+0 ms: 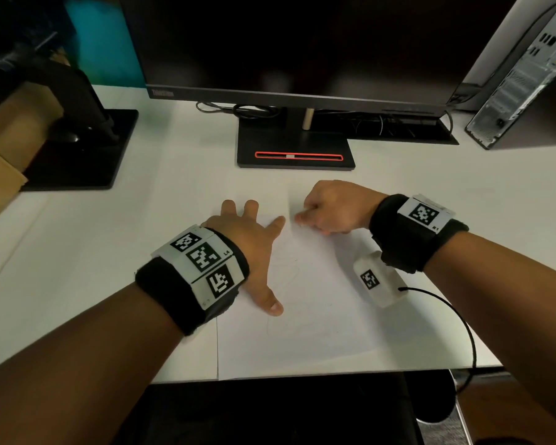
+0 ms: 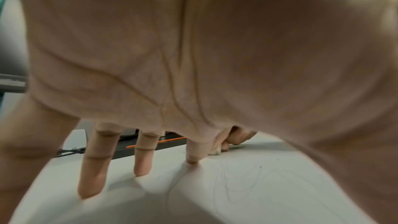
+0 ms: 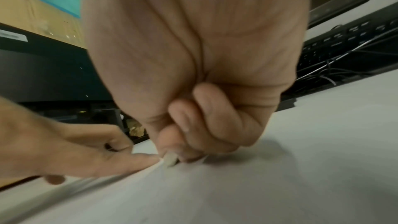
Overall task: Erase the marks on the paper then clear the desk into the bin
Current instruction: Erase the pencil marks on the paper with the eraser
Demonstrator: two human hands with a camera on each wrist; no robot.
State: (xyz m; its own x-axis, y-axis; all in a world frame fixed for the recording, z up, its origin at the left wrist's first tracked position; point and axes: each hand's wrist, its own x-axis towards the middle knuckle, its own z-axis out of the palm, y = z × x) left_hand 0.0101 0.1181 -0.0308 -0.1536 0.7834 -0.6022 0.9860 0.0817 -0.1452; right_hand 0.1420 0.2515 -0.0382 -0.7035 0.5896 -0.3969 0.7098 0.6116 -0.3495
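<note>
A white sheet of paper with faint pencil scribbles lies on the white desk in front of me. My left hand rests flat on the sheet's left part, fingers spread and straight; its fingertips press the paper. My right hand is curled in a fist at the sheet's far edge and pinches a small white eraser, whose tip touches the paper. The eraser shows just past my left index finger. No bin is in view.
A black monitor on a stand rises right behind the paper. A second monitor base and a cardboard box stand at the left. A computer tower sits at the back right. A black cable hangs off my right wrist.
</note>
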